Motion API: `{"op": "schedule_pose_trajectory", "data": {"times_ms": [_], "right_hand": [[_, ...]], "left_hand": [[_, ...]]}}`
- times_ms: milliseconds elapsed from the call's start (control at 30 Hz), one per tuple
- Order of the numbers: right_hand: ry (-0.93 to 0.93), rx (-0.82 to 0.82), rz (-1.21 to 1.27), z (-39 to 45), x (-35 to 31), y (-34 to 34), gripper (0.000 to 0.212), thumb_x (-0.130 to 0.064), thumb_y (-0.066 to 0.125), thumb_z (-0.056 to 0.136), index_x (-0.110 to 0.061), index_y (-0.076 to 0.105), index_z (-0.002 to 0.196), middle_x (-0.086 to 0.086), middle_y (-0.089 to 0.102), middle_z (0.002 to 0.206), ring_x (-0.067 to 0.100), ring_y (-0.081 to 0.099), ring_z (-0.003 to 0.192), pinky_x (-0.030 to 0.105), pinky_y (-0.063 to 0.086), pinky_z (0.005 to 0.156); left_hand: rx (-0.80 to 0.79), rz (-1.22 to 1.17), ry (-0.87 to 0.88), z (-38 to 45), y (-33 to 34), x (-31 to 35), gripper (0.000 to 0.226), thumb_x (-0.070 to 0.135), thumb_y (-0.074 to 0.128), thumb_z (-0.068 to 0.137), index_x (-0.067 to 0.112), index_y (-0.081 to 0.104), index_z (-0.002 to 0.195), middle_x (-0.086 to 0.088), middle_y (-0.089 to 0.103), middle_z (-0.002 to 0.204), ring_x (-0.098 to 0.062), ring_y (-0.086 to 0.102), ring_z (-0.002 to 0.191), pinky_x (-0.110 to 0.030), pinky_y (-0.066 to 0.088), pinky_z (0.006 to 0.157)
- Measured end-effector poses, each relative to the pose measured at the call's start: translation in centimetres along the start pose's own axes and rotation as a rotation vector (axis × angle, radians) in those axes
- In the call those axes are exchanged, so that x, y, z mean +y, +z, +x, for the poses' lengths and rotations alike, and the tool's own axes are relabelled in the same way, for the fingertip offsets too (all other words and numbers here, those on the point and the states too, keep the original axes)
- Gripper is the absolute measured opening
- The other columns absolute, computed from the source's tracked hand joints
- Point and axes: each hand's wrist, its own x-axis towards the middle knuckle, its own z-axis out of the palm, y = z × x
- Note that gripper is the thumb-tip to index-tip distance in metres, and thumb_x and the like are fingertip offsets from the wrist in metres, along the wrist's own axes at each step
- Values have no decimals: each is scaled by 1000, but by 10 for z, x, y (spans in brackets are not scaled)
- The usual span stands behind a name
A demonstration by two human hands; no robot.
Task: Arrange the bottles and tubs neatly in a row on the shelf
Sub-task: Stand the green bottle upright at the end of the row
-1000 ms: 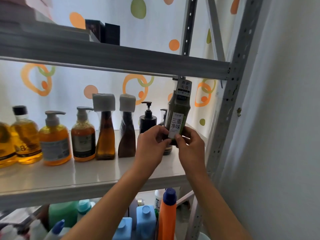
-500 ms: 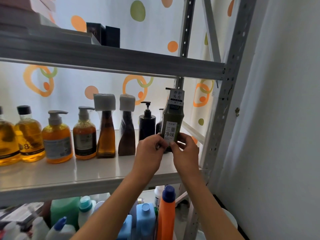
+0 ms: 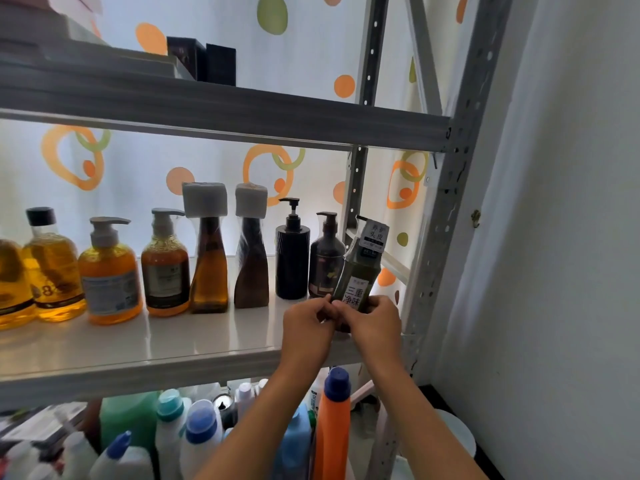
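Your left hand (image 3: 309, 322) and right hand (image 3: 374, 318) both grip the base of the olive-green bottle (image 3: 358, 271), labelled "三重净味", tilted at the right end of the shelf (image 3: 138, 344), beside a dark brown pump bottle (image 3: 325, 261).

A grey metal rack (image 3: 446, 209) with perforated uprights stands against a plain pale wall (image 3: 571, 237) on the right. A grey upper shelf beam (image 3: 242, 112) crosses the view, and below it a glossy white shelf board (image 3: 138, 344) catches the light. Behind the rack hangs a white curtain (image 3: 207, 161) printed with orange and green dots and rings, glowing with daylight from behind. A diagonal brace (image 3: 422, 53) crosses the rack's back. The space under the shelf is dimmer.
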Motion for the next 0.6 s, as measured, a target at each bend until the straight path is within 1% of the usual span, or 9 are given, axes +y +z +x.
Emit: {"op": "schedule_pose_trajectory", "data": {"times_ms": [67, 167, 300, 333, 400, 433, 467, 533, 600], "right_hand": [[7, -10, -42, 2, 5, -2, 44, -36, 83, 70, -17, 56, 99, -6, 63, 88, 8, 62, 75, 20, 54, 63], [-20, -20, -89, 5, 9, -4, 43, -31, 83, 72, -19, 52, 100, -8, 59, 89, 6, 59, 74, 14, 49, 60], [-42, -13, -108, 14, 16, -3, 48, -28, 82, 74, -14, 57, 113, -4, 64, 104, 14, 63, 93, 9, 41, 63], [-52, -2, -119, 16, 18, -1, 48, -29, 82, 74, -14, 58, 113, -2, 65, 105, 15, 63, 95, 10, 42, 64], [-56, 17, -143, 25, 24, 5, 47, -32, 82, 73, -16, 61, 111, 0, 65, 106, 17, 64, 95, 17, 49, 70], [-49, 15, -151, 28, 27, 7, 46, -32, 81, 73, -17, 61, 111, 1, 66, 106, 17, 64, 93, 21, 53, 72], [-44, 12, -156, 32, 30, 10, 44, -32, 80, 73, -18, 61, 111, 1, 66, 106, 17, 65, 92, 22, 54, 72], [-39, 17, -168, 38, 31, 16, 43, -32, 77, 77, -17, 60, 114, 1, 65, 106, 18, 64, 93, 20, 50, 69], [-42, 47, -191, 45, 31, 21, 39, -31, 74, 80, -17, 60, 114, 1, 63, 107, 20, 62, 95, 23, 50, 72]], "left_hand": [[-23, -26, -57, 1, 5, -4, 13, -4, 70, 79, 3, 72, 69, 6, 68, 72, -3, 64, 72, -3, 45, 60], [-39, -61, -132, 2, 12, -11, 13, -4, 68, 80, 3, 72, 70, 5, 68, 72, -3, 65, 72, -5, 47, 58], [-73, -76, -223, 6, 21, -18, 21, -6, 59, 84, 8, 71, 73, -1, 71, 79, -11, 66, 81, -9, 47, 60], [-97, -91, -246, 7, 22, -18, 23, -5, 57, 85, 10, 71, 75, -1, 71, 81, -12, 66, 83, -10, 46, 62], [-124, -83, -257, 11, 20, -19, 25, -1, 57, 89, 17, 71, 78, 4, 70, 84, -6, 63, 82, -12, 43, 64], [-111, -75, -240, 13, 19, -19, 25, 1, 57, 90, 21, 71, 82, 6, 70, 86, -3, 62, 82, -11, 43, 65], [-85, -79, -218, 16, 16, -18, 23, 3, 58, 90, 21, 71, 86, 6, 69, 88, -2, 62, 83, -11, 43, 66], [-25, -105, -190, 24, 11, -18, 20, 3, 58, 90, 17, 70, 96, 4, 69, 91, -3, 62, 85, -12, 43, 68], [18, -99, -197, 33, 9, -22, 19, 2, 56, 91, 13, 67, 101, 0, 69, 93, -8, 62, 85, -13, 43, 68]]}}
